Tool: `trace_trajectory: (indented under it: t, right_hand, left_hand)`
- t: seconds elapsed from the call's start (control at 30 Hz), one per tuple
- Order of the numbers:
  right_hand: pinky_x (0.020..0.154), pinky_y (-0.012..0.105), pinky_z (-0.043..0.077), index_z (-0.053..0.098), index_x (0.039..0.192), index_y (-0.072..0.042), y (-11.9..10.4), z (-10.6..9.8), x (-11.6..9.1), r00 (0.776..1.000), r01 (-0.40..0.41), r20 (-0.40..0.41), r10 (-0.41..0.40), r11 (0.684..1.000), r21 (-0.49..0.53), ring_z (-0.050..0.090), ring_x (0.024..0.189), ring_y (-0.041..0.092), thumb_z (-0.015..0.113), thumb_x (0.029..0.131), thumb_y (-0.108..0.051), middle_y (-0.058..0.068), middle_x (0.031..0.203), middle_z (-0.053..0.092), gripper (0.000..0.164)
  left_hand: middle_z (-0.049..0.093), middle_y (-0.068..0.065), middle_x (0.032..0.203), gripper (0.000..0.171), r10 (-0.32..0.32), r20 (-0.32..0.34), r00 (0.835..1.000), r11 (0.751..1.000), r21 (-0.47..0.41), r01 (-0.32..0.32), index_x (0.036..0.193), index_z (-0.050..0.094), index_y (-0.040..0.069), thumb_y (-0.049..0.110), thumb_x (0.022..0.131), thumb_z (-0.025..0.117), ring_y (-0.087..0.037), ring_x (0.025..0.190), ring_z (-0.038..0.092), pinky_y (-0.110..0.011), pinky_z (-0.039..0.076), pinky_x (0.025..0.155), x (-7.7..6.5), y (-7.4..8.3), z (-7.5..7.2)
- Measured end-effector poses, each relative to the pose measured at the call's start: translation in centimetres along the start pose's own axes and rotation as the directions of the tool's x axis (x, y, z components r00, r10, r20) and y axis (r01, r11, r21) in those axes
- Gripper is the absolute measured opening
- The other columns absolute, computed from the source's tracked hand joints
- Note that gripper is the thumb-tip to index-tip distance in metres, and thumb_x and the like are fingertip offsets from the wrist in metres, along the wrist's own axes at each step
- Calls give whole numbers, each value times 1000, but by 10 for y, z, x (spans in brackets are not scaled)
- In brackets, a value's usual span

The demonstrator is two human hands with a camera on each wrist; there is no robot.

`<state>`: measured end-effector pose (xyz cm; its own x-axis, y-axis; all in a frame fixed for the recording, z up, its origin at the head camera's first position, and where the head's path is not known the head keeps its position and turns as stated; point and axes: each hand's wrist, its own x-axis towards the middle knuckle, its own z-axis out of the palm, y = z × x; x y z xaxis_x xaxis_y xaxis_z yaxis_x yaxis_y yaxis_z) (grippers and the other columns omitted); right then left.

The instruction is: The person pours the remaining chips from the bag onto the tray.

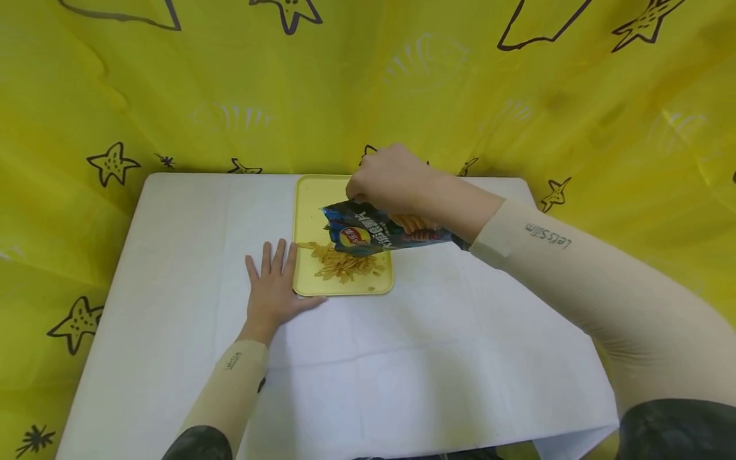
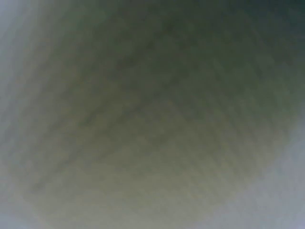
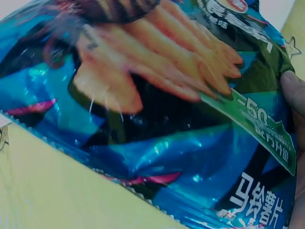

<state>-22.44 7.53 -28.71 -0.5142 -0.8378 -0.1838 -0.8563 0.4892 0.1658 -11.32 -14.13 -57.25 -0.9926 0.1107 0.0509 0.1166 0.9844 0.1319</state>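
Note:
My right hand [image 1: 391, 182] grips a blue and black bag of potato chips [image 1: 374, 233], tipped over with its end low above the yellow tray [image 1: 315, 198]. In the right wrist view the chip bag [image 3: 157, 119] fills most of the picture, and part of the thumb [image 3: 294, 93] shows at the right edge. A pile of stick-shaped chips [image 1: 342, 265] lies in the near part of the tray, partly hidden by the bag. My left hand [image 1: 276, 287] is flat with its fingers spread, at the tray's left near corner. The left wrist view shows only blurred cloth.
A white cloth covers the table [image 1: 368, 377] beneath the tray. Behind the table's far edge hangs a yellow curtain [image 1: 333, 89] with drawn stars.

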Motion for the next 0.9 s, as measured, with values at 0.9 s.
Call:
trace_trajectory:
  t: [0.9]
  right_hand:
    - [55,33,47,71,87,-26,0,-6,-6,1000,-22,-9,22,999,27,54,62,15,60,90,-26,-7,72,63,11]
  left_hand:
    - [-3,-6,155,124,-5,35,999,1000,-10,5,148,-4,20,95,54,26,-31,138,-13,-61,-14,102,1,2,-1]
